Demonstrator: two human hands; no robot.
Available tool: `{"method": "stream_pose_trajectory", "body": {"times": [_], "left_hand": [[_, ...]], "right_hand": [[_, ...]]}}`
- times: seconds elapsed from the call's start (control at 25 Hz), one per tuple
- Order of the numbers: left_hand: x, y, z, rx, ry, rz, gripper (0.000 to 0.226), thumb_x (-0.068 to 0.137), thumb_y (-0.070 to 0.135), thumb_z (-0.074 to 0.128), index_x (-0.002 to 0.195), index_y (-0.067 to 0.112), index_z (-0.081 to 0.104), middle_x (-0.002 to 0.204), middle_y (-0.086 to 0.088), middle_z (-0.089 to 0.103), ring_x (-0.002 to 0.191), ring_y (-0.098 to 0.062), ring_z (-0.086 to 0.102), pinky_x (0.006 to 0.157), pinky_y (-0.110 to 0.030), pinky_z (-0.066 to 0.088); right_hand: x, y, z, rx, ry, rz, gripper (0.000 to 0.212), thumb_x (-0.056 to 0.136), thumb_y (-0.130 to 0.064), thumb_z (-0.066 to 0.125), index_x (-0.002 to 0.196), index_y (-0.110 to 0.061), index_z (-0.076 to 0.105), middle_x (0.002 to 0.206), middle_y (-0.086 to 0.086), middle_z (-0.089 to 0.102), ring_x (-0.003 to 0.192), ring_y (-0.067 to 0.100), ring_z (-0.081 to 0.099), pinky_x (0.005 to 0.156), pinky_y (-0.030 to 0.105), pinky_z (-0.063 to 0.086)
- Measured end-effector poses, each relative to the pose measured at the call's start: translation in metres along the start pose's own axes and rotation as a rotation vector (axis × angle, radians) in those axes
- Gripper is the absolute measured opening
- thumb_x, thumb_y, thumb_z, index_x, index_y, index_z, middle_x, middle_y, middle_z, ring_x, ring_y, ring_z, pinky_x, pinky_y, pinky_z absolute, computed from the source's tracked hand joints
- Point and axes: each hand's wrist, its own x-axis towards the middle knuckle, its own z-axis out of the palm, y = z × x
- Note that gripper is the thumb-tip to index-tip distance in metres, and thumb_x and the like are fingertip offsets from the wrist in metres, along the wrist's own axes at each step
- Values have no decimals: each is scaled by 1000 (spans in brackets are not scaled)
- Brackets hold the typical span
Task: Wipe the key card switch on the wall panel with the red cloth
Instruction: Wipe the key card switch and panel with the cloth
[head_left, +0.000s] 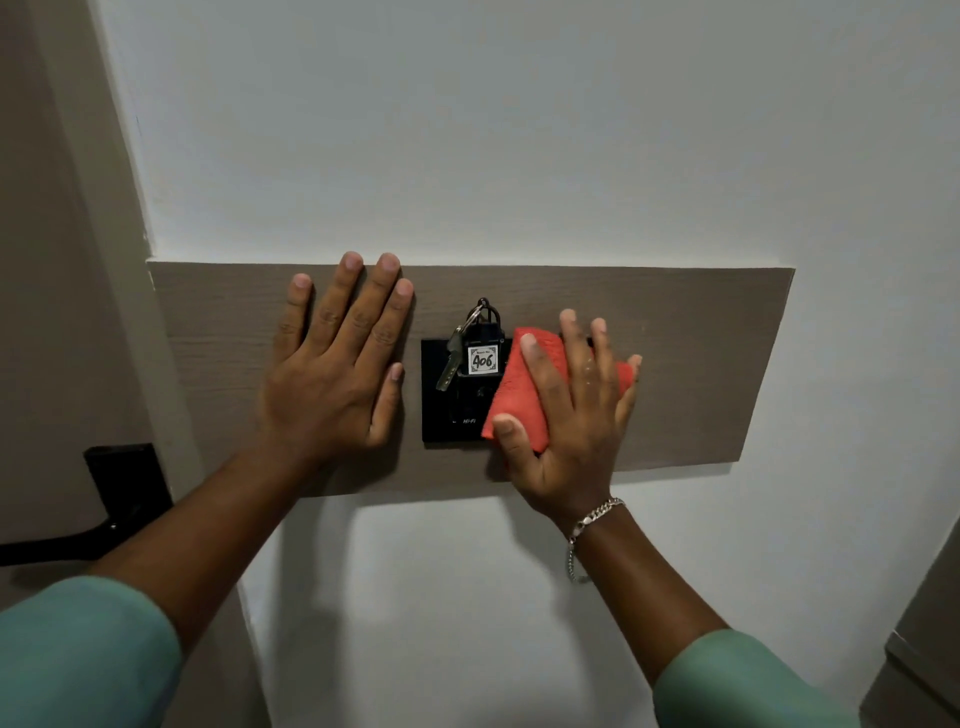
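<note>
A black key card switch (457, 410) sits in the middle of a grey-brown wooden wall panel (701, 364). A black key tag marked 406 (483, 358) stands in its slot, with a metal key (449, 364) hanging from its ring. My right hand (571, 415) presses a folded red cloth (519, 395) flat against the right half of the switch, hiding that side. Left of the switch, my left hand (337, 364) lies flat on the panel, fingers spread, holding nothing.
White wall surrounds the panel. A beige door frame runs down the left, with a black door handle (119, 493) at lower left. A grey furniture edge (924, 649) shows at the bottom right corner. A silver bracelet (587, 525) circles my right wrist.
</note>
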Motion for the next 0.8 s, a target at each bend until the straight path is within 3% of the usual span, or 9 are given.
{"method": "stream_pose_trajectory", "body": {"times": [0.16,0.32,0.48,0.68,0.8], "left_hand": [[-1,0,0,5,2,3,68,94,35,34,156,9,21,164,-10,17,153,-31,13,123,-54,9],[0,0,2,11,10,1,68,95,35,34,157,10,20,164,-10,17,153,-31,12,123,-55,10],[-1,0,2,8,6,1,69,95,35,34,157,10,19,165,-9,15,154,-31,11,122,-56,11],[-1,1,4,8,15,10,69,95,35,33,157,10,18,165,-8,11,154,-29,6,122,-55,9],[-1,-1,6,5,16,15,69,95,35,33,157,10,17,165,-8,9,154,-29,4,122,-55,8]], "right_hand": [[-12,28,-7,4,-42,-199,58,98,-57,35,147,-25,39,156,14,36,148,38,28,114,73,21],[2,7,4,4,46,44,57,98,-57,34,151,-34,34,162,8,29,153,30,21,124,58,10],[-18,25,-2,-27,-4,-205,57,97,-55,41,148,-29,39,156,14,37,148,37,29,118,69,19],[-2,11,8,31,112,112,55,99,-56,39,148,-32,40,159,13,35,152,31,26,123,59,15],[-14,12,6,0,29,-107,57,96,-59,42,148,-35,39,157,12,35,151,32,27,121,63,15]]}}
